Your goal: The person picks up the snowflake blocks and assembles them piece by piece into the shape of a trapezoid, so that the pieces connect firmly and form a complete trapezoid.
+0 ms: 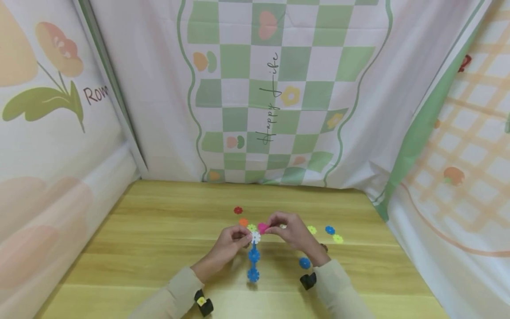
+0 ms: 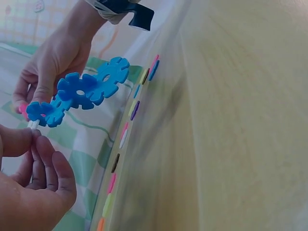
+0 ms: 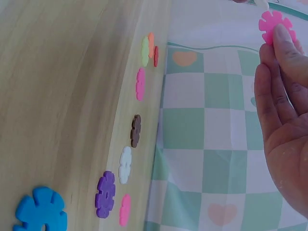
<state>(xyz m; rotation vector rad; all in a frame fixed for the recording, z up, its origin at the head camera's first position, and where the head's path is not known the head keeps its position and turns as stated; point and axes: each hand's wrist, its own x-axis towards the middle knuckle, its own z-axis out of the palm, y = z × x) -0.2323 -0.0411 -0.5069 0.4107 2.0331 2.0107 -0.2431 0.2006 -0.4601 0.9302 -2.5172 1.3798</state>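
Note:
My left hand [image 1: 230, 243] pinches a white snowflake-shaped disc [image 1: 256, 237] between thumb and fingers. Joined below it is a chain of blue notched discs [image 1: 253, 256], held up off the table; in the left wrist view the blue discs [image 2: 79, 90] interlock at angles. The right hand [image 1: 292, 230] pinches a pink notched disc [image 1: 262, 228] by its edge, and the right wrist view shows that pink disc [image 3: 274, 25] beside its thumb. The pink disc is close to the white one; whether they touch I cannot tell.
Loose discs lie on the wooden table [image 1: 159, 248]: red [image 1: 238, 210] and orange [image 1: 243, 222] behind the hands, blue [image 1: 330, 230] and yellow [image 1: 338, 239] to the right. Another blue disc [image 1: 304, 263] lies near the right wrist. A printed curtain [image 1: 235, 93] stands behind the table.

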